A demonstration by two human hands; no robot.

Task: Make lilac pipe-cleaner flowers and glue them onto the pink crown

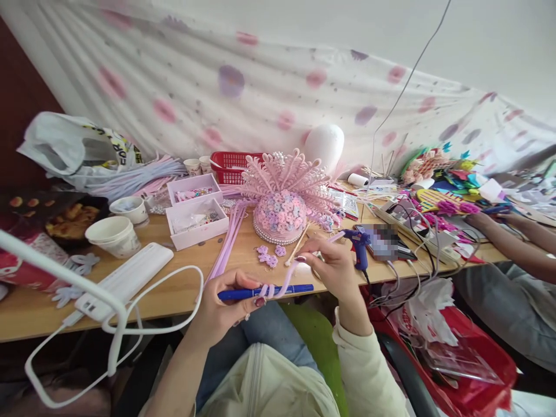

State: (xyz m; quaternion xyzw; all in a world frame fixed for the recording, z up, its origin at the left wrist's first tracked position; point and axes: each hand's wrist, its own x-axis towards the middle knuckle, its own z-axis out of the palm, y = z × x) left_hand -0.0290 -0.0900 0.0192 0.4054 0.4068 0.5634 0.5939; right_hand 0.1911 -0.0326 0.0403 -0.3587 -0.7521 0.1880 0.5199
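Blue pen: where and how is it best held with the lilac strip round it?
Likely by its left part, the left hand pinching from the left: the blue pen lies nearly level, the lilac strip coils round its middle, and the right hand holds that strip farther right, so this grip leaves the right end free.

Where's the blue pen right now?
The blue pen is at lower centre of the head view, held in the left hand, with a lilac pipe cleaner wound around it.

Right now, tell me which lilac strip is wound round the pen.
The one lilac strip running from the blue pen in the left hand up to the right hand; the other lilac strips lie side by side on the table.
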